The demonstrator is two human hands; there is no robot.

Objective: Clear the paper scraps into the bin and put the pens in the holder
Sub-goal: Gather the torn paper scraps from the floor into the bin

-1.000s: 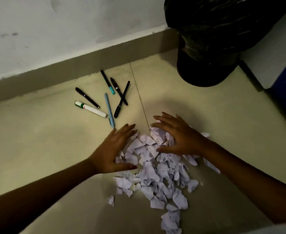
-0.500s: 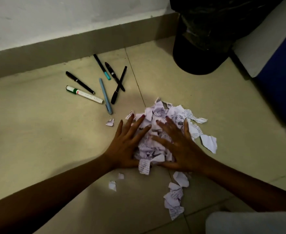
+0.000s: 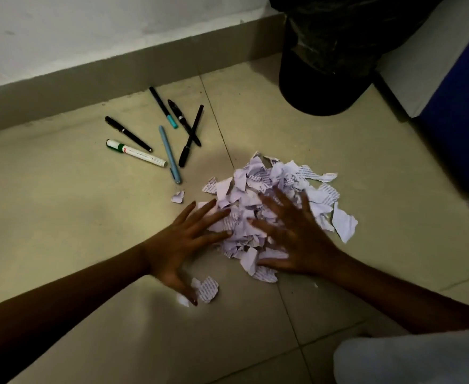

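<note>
A heap of torn white paper scraps (image 3: 266, 187) lies on the tiled floor. My left hand (image 3: 183, 245) lies flat at the heap's left edge, fingers spread, thumb touching a loose scrap (image 3: 208, 289). My right hand (image 3: 294, 231) presses flat on the heap's near right side, fingers spread. One small scrap (image 3: 178, 196) lies apart to the left. Several pens lie loose beyond the heap: a white marker with green cap (image 3: 136, 153), a light blue pen (image 3: 170, 154), black pens (image 3: 128, 133), (image 3: 191, 135). The black bin (image 3: 324, 67) with a dark liner stands at the back right.
A wall with a grey skirting (image 3: 116, 65) runs along the back. A white and blue piece of furniture (image 3: 449, 87) stands at the right. A pale cloth-covered knee (image 3: 410, 358) shows at the bottom right. No pen holder is in view.
Both hands swept the spread-out scraps together into a tighter heap, away from me toward the bin. The left hand has since slid back a little, its thumb reaching a stray scrap.
</note>
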